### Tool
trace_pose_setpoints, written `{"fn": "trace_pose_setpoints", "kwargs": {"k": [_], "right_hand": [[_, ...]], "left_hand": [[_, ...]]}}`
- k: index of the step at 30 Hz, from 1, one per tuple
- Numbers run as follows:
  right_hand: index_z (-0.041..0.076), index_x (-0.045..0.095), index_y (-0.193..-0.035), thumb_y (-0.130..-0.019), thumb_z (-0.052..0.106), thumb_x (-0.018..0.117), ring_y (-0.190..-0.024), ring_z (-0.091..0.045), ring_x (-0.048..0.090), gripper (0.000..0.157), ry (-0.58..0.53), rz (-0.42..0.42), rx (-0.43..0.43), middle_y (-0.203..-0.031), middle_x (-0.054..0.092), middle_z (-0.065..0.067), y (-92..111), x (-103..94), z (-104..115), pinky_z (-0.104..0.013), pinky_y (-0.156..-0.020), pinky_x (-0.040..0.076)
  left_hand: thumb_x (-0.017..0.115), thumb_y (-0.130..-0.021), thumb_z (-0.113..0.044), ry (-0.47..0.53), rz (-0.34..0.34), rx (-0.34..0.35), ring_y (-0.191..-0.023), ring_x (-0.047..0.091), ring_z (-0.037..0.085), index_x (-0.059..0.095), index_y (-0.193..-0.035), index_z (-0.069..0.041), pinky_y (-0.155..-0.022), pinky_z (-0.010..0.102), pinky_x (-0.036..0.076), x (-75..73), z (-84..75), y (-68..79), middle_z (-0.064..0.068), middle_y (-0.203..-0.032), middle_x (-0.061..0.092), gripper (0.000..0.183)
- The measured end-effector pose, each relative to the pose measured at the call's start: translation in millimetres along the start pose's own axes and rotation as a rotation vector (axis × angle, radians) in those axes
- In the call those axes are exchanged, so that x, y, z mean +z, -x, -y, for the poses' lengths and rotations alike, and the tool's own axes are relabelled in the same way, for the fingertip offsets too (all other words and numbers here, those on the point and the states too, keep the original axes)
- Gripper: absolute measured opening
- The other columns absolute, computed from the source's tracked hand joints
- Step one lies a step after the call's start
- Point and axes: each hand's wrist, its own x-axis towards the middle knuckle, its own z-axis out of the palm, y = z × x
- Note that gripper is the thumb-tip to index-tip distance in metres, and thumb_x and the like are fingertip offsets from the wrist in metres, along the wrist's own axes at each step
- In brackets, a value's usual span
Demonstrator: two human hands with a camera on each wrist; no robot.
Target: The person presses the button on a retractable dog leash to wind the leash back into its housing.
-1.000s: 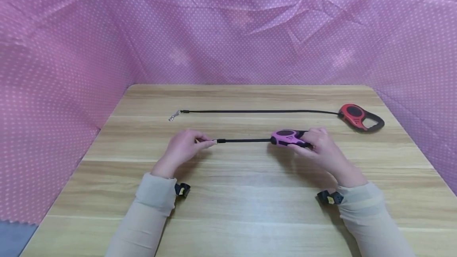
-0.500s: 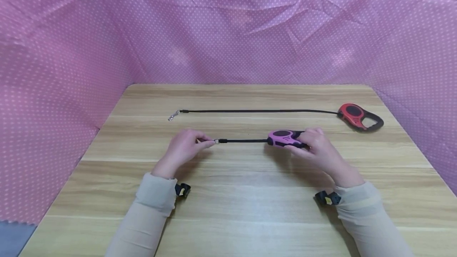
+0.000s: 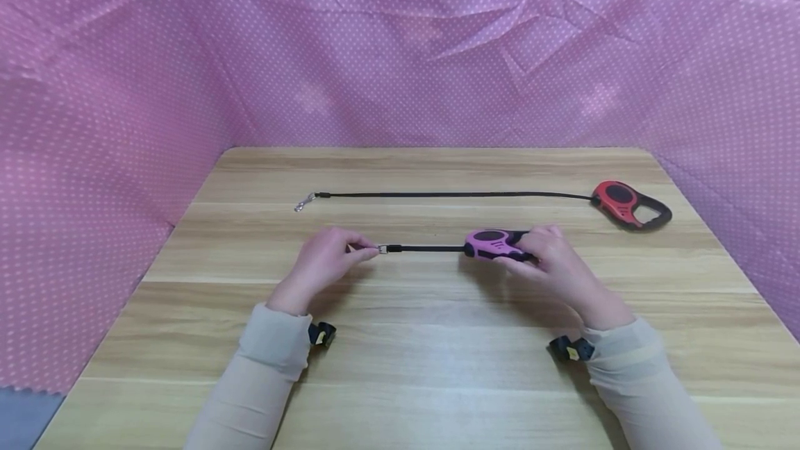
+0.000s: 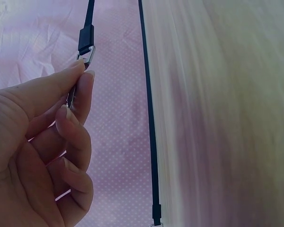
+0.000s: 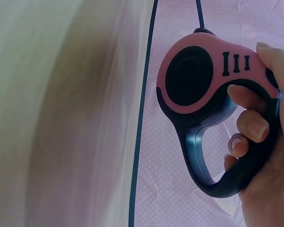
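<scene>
The right hand [image 3: 559,266] gripped the purple leash [image 3: 484,246] by its handle [image 5: 195,153] above the bench [image 3: 437,380], while the left hand [image 3: 321,259] pinched the metal clip [image 3: 383,249] ending its cord [image 3: 431,248]. Beyond them, the red leash [image 3: 609,203] lay on the bench, its line [image 3: 437,194] stretched leftward.

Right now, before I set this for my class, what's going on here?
A person's left hand pinches the metal clip of a leash, and the right hand grips its pink-and-black handle. The black cord between them runs straight. Beyond it, a red leash lies on the table, untouched, its cord drawn out.
</scene>
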Motion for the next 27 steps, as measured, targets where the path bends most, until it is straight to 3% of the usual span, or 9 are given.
{"fn": "trace_pose_setpoints", "kwargs": {"k": [19, 27], "right_hand": [[0.010, 0.069, -0.078, -0.072, 0.011, 0.082, -0.071, -0.012, 0.053, 0.015, 0.005, 0.037, 0.009, -0.074, 0.067, 0.001, -1, 3.8, 5, -0.033, -0.080, 0.034], [0.012, 0.066, -0.075, -0.073, 0.013, 0.082, -0.067, -0.006, 0.045, 0.016, 0.006, 0.052, 0.007, -0.067, 0.058, 0.009, -2, 6.0, 7, -0.032, -0.078, 0.032]], "left_hand": [[0.069, -0.092, -0.036, 0.012, 0.005, 0.016, -0.098, 0.067, 0.018, 0.075, -0.109, -0.021, -0.090, 0.040, 0.054, 3.1, -9.0, 2.2, -0.003, -0.106, 0.075, 0.023], [0.069, -0.092, -0.037, -0.009, 0.003, 0.034, -0.095, 0.067, 0.016, 0.076, -0.106, -0.022, -0.088, 0.038, 0.053, 6.9, -10.9, 1.0, -0.005, -0.102, 0.076, 0.022]]}}
